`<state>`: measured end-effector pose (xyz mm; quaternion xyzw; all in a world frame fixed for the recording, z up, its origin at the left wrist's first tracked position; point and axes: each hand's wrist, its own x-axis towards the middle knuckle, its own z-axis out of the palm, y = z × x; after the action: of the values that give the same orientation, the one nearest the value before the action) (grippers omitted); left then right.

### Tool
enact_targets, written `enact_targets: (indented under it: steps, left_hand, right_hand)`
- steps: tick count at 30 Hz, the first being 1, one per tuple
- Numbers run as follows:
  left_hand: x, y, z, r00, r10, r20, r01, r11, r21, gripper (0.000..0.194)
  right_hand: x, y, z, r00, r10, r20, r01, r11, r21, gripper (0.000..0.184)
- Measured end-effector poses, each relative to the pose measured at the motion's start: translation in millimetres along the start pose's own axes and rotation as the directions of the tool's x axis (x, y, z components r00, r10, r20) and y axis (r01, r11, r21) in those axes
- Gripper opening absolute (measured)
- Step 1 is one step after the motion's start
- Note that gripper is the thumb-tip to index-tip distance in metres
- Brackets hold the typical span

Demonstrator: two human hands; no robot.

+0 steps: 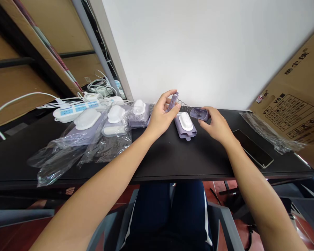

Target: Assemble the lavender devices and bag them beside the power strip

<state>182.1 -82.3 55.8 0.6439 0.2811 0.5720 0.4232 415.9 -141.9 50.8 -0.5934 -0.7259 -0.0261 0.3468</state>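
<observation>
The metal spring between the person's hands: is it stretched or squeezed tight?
Stretched: the metal spring shows gaps between its coils, running from the purple piece in the left hand to a second purple piece in the right hand.

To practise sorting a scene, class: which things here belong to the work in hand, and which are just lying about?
In use: left hand, lilac slotted piece, right hand, lilac end piece, coiled spring, white-capped lilac part.

Lying about: bagged parts, power strip, phone, cardboard box.
</observation>
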Motion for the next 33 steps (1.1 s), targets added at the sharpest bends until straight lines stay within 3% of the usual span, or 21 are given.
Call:
enact_targets:
  steps: [15,22,25,28,33]
  left_hand:
    - [1.5,-5.1,0.3,1.000,0.022,0.002,-0.022,0.999,0.041,0.053]
    - [4.2,-2.9,-2.6,1.000,-0.030,-0.006,0.030,1.000,0.004,0.053]
    - [5.7,-2.5,-5.0,0.999,-0.036,0.002,0.036,0.999,0.004,0.054]
    - [7.0,-1.3,-7.6,0.999,-0.017,0.028,0.017,1.000,0.000,0.057]
    - [8.8,2.0,-12.0,0.996,0.007,0.091,-0.001,0.998,-0.061,0.062]
  right_hand:
    - [-1.2,-4.5,-0.1,1.000,-0.008,-0.009,0.008,1.000,-0.009,0.045]
    - [4.7,3.2,-2.8,0.996,0.079,-0.046,-0.069,0.979,0.191,0.043]
    - [8.0,7.4,-7.4,0.992,0.124,0.013,-0.119,0.914,0.387,0.046]
    - [9.9,10.1,-12.8,0.992,0.094,0.082,-0.124,0.817,0.563,0.052]
    - [10.6,14.2,-19.5,0.979,0.141,0.150,-0.206,0.676,0.708,0.059]
